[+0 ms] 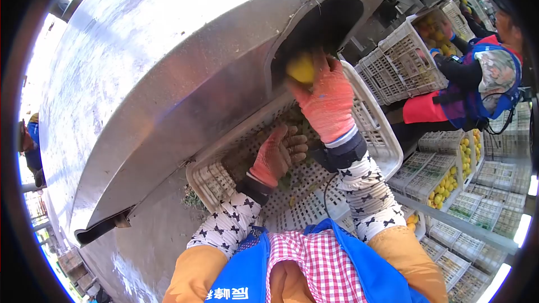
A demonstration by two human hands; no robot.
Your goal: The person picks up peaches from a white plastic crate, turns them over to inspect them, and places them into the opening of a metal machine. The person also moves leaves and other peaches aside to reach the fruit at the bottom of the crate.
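My right hand [325, 98], in a red-orange glove, holds a yellow fruit [301, 69] between thumb and fingers. It is at the mouth of a dark opening [331, 19] in a curved metal housing. The fingertips are slightly blurred, and the fruit's exact kind cannot be told. My left hand [278, 154], gloved alike, hovers over a whitish plastic crate [387, 140] with its fingers apart and nothing visible in them. Some green leaves [286, 180] and debris lie in the crate under the hands.
The large metal housing [168, 73] fills the left and top. On the right, another person [471, 73] handles a tilted crate [401, 62] of fruit. Stacked crates [477, 207], several with yellow fruit, stand at the lower right behind a metal rail [460, 219].
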